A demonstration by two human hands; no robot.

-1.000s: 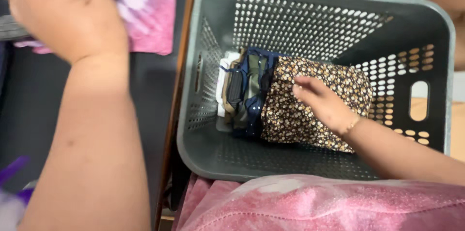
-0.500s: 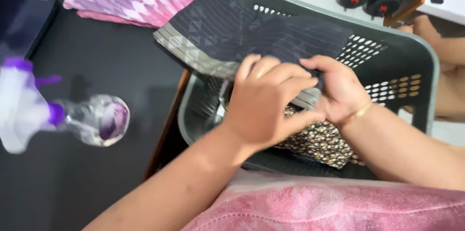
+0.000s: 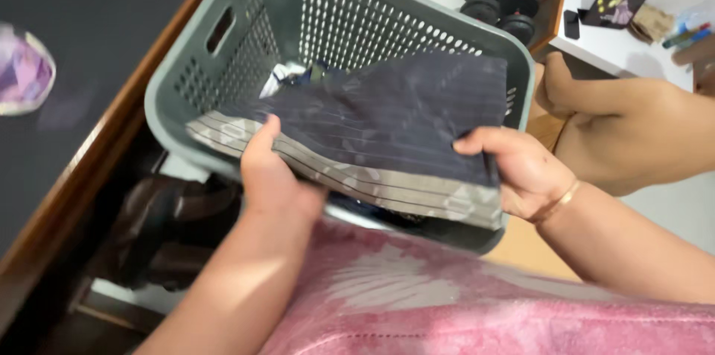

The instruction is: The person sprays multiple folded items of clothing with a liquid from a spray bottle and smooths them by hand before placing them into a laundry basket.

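A folded dark navy cloth with a grey patterned border lies flat across the top of a grey perforated laundry basket. My left hand grips the cloth's near left edge. At the near right corner, my right hand, with a gold bangle on the wrist, pinches the cloth. Both hands hold it over the basket's opening. A little of other clothing shows inside the basket at the back left; the rest of the contents is hidden under the cloth.
A dark table with a wooden edge runs along the left, with a blurred purple and clear object on it. Pink fabric covers my lap. Black dumbbells and a white table stand behind. A bare leg is at right.
The view has swung right and down. The dark cloth was held bunched above the basket; now it is spread flat between both hands over the basket's opening.
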